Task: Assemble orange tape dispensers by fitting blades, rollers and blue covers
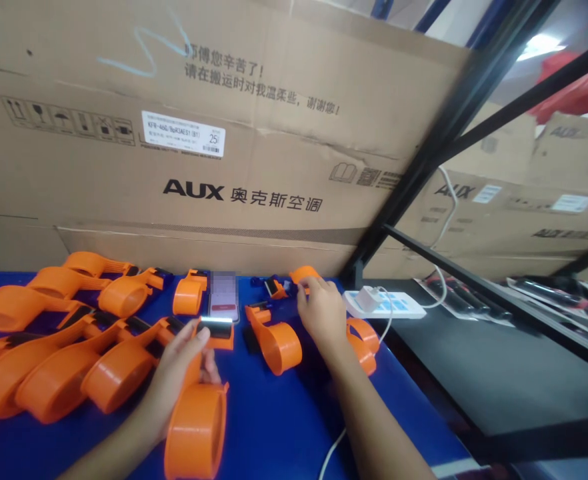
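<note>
My left hand [187, 357] is closed around an orange tape dispenser [194, 433]. Its wide ring hangs toward me, and a dark roller [217, 327] lies across its upper end. Farther back, my right hand [321, 310] reaches down with bent fingers beside an orange part [304, 273]. Its fingertips are partly hidden, and what they pinch cannot be made out. Just left of them lie small dark blue and black pieces [275, 287]. Between my arms rests another orange tape dispenser [279, 347], and one more [364, 343] sits partly behind my right forearm.
Several orange dispensers [59, 383] crowd the left of the blue table [269, 427]. A phone [224, 300] lies at the back. To the right are a white power strip [404, 305] with a cable and a black rack post [414, 180]. A large carton [254, 133] stands behind.
</note>
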Available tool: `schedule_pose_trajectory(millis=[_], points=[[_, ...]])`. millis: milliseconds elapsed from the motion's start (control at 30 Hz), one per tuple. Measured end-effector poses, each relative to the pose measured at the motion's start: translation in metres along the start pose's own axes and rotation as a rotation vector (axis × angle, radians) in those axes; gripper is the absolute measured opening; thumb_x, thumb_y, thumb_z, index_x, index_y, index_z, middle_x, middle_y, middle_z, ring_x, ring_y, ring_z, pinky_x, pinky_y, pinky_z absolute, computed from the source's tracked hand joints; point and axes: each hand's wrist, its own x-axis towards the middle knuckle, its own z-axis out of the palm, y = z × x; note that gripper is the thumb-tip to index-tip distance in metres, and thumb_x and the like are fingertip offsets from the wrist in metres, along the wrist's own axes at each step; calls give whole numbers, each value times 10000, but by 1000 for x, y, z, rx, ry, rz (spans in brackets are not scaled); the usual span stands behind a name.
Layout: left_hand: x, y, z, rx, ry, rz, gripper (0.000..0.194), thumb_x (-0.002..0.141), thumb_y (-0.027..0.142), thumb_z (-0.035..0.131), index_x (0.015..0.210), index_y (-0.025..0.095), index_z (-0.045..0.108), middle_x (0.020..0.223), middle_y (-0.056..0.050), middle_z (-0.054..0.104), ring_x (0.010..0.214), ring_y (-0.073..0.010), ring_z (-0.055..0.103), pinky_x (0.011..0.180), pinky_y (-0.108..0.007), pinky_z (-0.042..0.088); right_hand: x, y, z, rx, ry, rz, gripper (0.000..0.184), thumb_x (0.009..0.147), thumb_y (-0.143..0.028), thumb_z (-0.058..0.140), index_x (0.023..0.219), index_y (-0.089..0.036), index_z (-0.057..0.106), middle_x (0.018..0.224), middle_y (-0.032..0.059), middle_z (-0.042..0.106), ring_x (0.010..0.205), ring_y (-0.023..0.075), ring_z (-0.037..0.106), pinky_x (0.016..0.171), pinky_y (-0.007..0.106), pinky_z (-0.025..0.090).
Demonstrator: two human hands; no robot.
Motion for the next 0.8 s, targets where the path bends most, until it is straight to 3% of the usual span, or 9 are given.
schedule_pose_trajectory(millis=[200, 367, 533, 667, 800], points=[[3, 0, 1, -38, 8, 4, 273, 899, 437, 715, 924, 236, 532, 617, 60, 604, 485, -116, 585, 533, -236, 525, -15, -22, 1, 415, 46, -76, 154, 1036, -333, 412, 1050, -223, 519, 869, 47, 724, 758, 188, 725, 707, 296, 580], [5, 0, 0, -8, -1, 27, 278, 908, 453, 701, 880, 219, 553, 615, 34, 626, 482, -124, 592, 533, -247, 530, -43, -52, -6, 830, 52, -135, 98, 950, -294, 616, 1002, -230, 565, 865, 27, 667, 753, 172, 685, 672, 282, 575], [7, -6, 0, -94, 66, -28, 348, 881, 496, 730, 814, 192, 574, 595, 16, 623, 481, -124, 592, 499, -226, 507, -62, -67, -14, 844, -3, -227, 146, 954, -238, 630, 1100, -233, 634, 882, 32, 671, 760, 172, 681, 707, 306, 586], [10, -11, -1, -316, 210, -161, 325, 853, 442, 782, 962, 178, 628, 687, -10, 681, 548, -135, 639, 561, -256, 559, -69, -74, -13, 926, -78, -156, 150, 985, -259, 609, 1134, -244, 611, 822, 8, 645, 665, 160, 704, 602, 276, 591], [10, -11, -2, -263, 188, -153, 386, 846, 496, 780, 1008, 182, 626, 696, -22, 692, 528, -144, 635, 544, -277, 563, -76, -81, -7, 1064, -121, -91, 152, 998, -272, 599, 1148, -258, 577, 844, -4, 610, 644, 152, 718, 547, 253, 589]])
